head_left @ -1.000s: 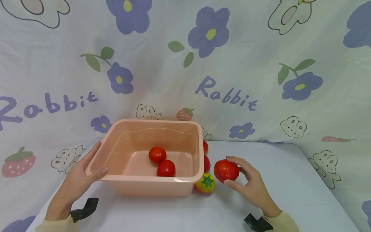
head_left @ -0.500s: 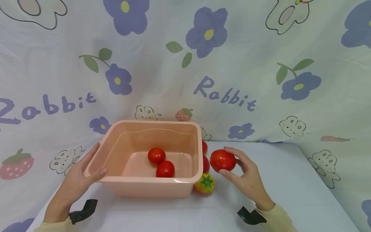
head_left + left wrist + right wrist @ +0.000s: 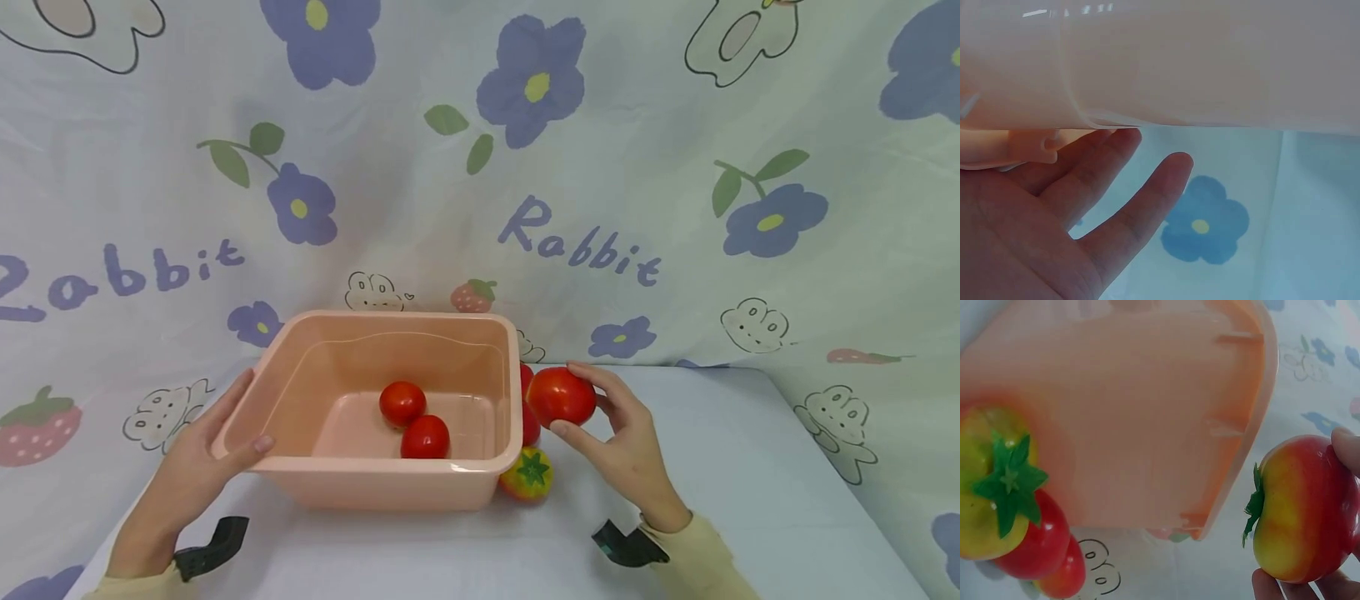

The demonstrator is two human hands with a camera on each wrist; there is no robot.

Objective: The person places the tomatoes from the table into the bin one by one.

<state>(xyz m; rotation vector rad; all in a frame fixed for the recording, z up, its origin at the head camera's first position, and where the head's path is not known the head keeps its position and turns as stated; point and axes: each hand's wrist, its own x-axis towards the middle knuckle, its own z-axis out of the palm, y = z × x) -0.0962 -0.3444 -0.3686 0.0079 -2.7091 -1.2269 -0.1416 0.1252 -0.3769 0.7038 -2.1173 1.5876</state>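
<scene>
My left hand (image 3: 183, 471) holds the left end of a peach plastic bin (image 3: 382, 490), thumb over the rim and fingers along the outside. In the left wrist view, two fingertips of the left hand (image 3: 1035, 231) lie near the bin wall (image 3: 1166, 62). Two red tomatoes (image 3: 402, 404) lie inside the bin. Just outside its right side, my right hand (image 3: 626, 442) pinches another tomato (image 3: 562, 396) between thumb and fingers, raised to about rim height. The right wrist view shows this tomato's (image 3: 1307, 509) yellow underside and green leafy top.
Beside the bin's right wall sit several more tomatoes; the nearest is a yellow-red tomato (image 3: 527, 475) with a green star-shaped top. A white table (image 3: 750, 467) lies beneath, with a printed cloth (image 3: 420, 208) hanging behind it.
My right hand has lifted the tomato up and moved it left, closer to the bin's right rim. The left hand keeps its hold on the bin. The head view has shifted slightly.
</scene>
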